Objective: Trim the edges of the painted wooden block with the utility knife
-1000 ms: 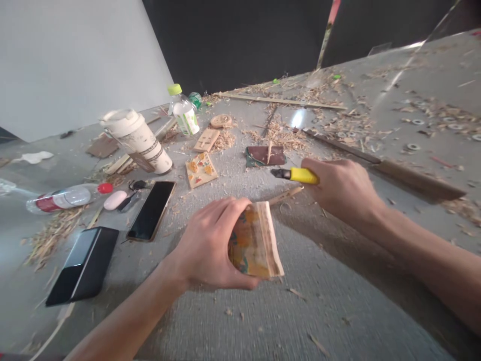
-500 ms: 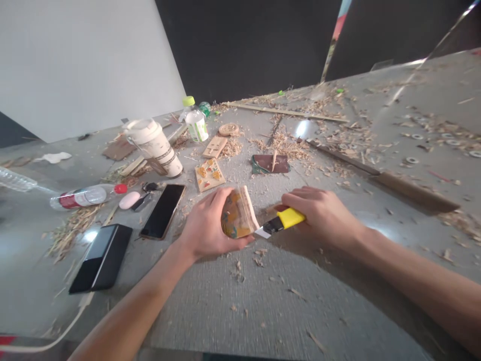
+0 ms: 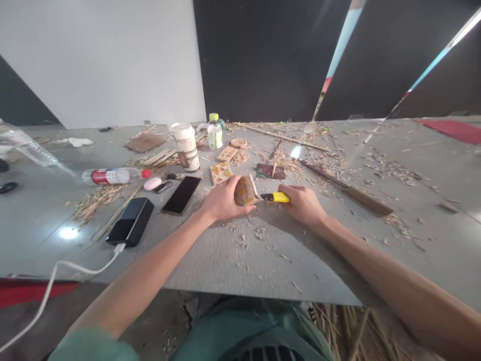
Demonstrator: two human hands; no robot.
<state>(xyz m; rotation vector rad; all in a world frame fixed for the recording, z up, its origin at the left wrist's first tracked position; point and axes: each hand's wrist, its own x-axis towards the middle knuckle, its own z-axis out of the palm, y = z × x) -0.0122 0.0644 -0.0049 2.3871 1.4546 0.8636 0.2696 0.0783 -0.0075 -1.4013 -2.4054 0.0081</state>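
My left hand is wrapped round a small curved piece with a brown and yellow patterned face and a pale, wood-like edge. In my right hand is a yellow utility knife, its blade pointing left at the piece's right edge. The blade tip is very close to that edge; whether it touches I cannot tell. Just beyond my left hand lies a flat square with orange patterns. Behind the knife rests a dark brown and green piece with a wood sliver on it.
A phone, a black box with a white cable, and a red-capped bottle lie left. A cup and a green-capped bottle stand behind. A long brown-handled tool lies right, among shavings.
The camera view has tilted and pulled back, so the table edge and my lap now show. Both hands keep their holds; the knife now points more level at the piece.
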